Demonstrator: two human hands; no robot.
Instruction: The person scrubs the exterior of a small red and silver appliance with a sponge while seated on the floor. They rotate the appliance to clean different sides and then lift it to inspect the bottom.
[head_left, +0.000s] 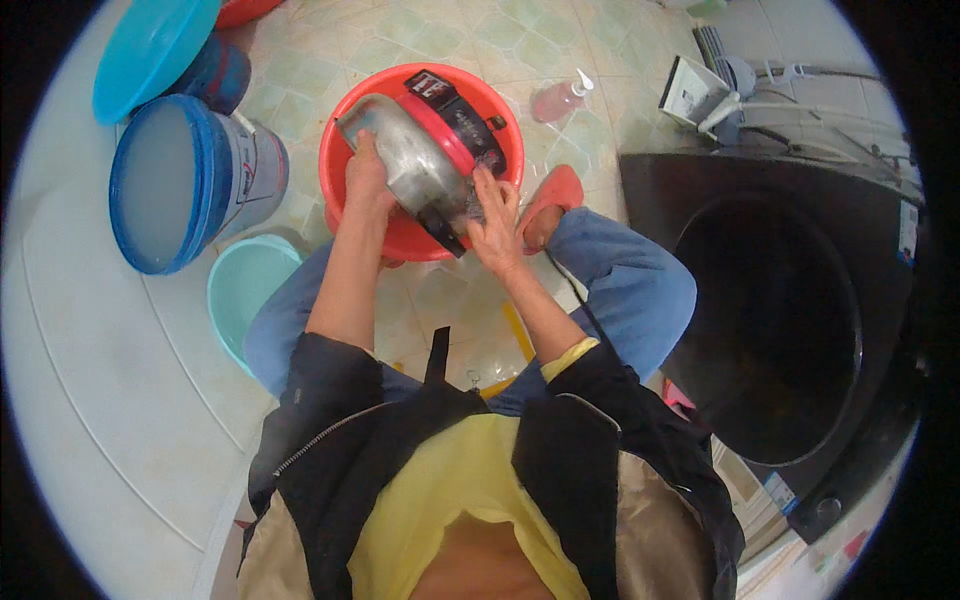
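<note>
My left hand (367, 174) grips the near left side of a silver metal vessel (412, 154), thumb lying on its dull, smudged surface. The vessel looks like an electric cooking pot, with a red band (442, 131) and a black panel-like part (469, 112) on the far side. It is tilted over a red plastic basin (511, 142) on the floor. At its right end, my right hand (495, 221) presses what looks like a steel-wool scouring pad (474, 206), mostly hidden by the fingers. A black handle-like piece (441, 231) points towards me.
A pump bottle of pink liquid (555, 101) stands on the tiles. Left are a blue-rimmed bucket (196, 187) with cloudy liquid, a teal basin (251, 262) and a blue basin (146, 56). To the right are a black front-loading-style appliance (652, 195) and hoses (795, 109).
</note>
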